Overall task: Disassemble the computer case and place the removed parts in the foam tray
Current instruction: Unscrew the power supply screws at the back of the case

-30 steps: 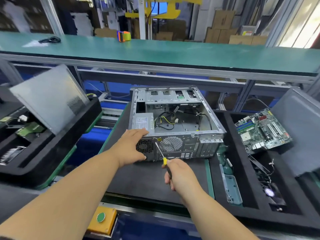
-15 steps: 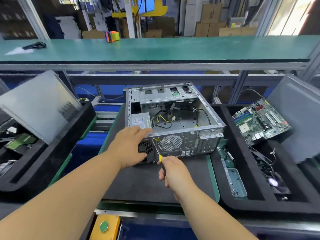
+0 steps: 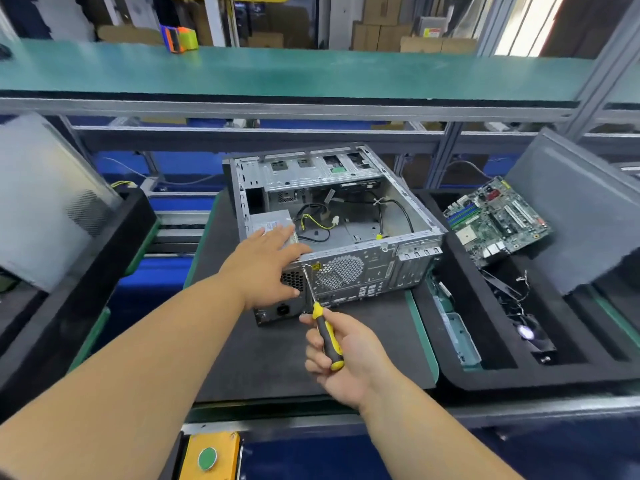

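Since a second ago our left hand (image 3: 266,265) slides farther over the power supply (image 3: 273,223), fingers spread, steadying the case (image 3: 346,237) mid-bench. Right hand (image 3: 341,355) grips the screwdriver (image 3: 323,327), tip at the near panel's screw; foam tray (image 3: 485,375) waits right.

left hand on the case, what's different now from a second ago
The left hand has opened: its fingers, curled over the corner of the grey metal computer case before, now lie straight across the silver power supply box. The right hand still grips the yellow-and-black screwdriver, its tip still at the case's rear panel. The green motherboard remains in the black foam tray.
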{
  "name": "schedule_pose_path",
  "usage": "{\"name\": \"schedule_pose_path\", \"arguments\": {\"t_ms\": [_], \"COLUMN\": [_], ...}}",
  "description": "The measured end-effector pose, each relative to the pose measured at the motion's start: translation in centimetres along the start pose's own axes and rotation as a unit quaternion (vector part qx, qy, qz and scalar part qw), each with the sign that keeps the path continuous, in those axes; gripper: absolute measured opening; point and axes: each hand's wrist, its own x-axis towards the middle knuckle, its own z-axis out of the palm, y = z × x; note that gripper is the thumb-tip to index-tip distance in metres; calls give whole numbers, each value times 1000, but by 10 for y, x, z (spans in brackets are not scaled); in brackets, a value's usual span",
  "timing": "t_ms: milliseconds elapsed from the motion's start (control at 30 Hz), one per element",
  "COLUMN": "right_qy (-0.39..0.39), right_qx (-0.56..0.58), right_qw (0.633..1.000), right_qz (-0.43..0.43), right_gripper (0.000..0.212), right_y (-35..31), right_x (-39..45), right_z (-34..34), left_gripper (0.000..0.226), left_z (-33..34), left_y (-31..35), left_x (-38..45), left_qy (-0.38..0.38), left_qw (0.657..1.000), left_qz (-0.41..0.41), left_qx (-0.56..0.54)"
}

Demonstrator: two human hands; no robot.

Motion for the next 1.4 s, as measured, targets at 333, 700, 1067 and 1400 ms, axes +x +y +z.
{"name": "schedule_pose_path", "arguments": {"t_ms": [333,700,1067,1400], "right_qy": [-10,-19,3,-12], "right_qx": [-58,19,16,72], "right_qw": [998,999,1000,997], "right_qz": [-38,-36,25,38], "right_gripper": [34,24,46,44], "right_y": [8,7,5,3], "right_x": [1,5,9,5], "right_z": [3,-1,2,12], "left_gripper": [81,79,78,80], "left_z": [-2,-2,0,4], "left_y": [1,2,0,0], "left_x": [-2,-1,-1,2], "left_qy": [-9,-6,-3,-4], "left_qw": [1000,1000,1000,1000], "left_qz": [-3,-8,-15,-12], "left_qx": [-1,2,-23,-2]}}
